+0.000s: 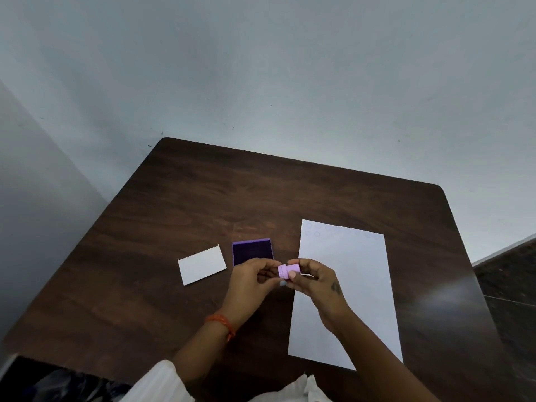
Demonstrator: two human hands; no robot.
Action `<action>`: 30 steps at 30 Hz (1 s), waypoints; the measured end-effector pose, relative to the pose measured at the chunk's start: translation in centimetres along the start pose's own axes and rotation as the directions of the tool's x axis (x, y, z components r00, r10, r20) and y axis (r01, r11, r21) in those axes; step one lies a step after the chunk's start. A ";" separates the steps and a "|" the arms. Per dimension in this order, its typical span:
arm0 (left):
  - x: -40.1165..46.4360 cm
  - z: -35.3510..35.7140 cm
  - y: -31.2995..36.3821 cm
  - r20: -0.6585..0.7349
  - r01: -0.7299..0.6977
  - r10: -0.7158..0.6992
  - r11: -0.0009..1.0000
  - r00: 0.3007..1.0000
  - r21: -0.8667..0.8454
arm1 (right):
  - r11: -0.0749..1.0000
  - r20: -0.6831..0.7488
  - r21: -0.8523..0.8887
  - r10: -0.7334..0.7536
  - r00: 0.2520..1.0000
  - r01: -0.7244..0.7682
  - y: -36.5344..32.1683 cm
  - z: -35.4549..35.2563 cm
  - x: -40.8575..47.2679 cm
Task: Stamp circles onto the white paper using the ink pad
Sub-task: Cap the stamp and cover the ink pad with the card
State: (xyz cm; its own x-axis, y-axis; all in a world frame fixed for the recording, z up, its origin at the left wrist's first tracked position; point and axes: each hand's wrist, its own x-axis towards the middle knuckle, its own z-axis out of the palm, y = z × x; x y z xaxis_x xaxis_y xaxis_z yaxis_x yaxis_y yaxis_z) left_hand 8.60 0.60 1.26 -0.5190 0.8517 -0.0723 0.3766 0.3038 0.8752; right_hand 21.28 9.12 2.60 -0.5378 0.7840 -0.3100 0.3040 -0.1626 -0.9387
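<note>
Pink stamp (288, 270) pinched sideways between 2 hands, long axis left-right: left hand (255, 281) on the cap end, right hand (314, 281) round the body. Open ink pad (253, 252) just far-left of the grip; white paper (345, 291) right, under the right hand.

ink pad (252, 252) near edge behind left hand (252, 281), paper's (348, 285) circles faint

Far half of the table (261, 184) lies bare; ink pad (253, 251) and card (202, 265) crowd left.
</note>
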 end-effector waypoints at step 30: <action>-0.4 -0.4 0.1 0.024 0.022 -0.021 0.999 0.999 -0.044 | 0.998 0.043 0.044 0.032 0.999 -0.033 0.5 -0.4 0.2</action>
State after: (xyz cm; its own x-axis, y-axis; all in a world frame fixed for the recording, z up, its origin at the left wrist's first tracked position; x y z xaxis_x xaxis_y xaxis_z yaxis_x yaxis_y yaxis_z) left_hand 8.55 0.14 1.54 -0.5085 0.8550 -0.1025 0.3305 0.3037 0.8936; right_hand 21.63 9.45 2.15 -0.5615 0.7518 -0.3456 0.2871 -0.2147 -0.9335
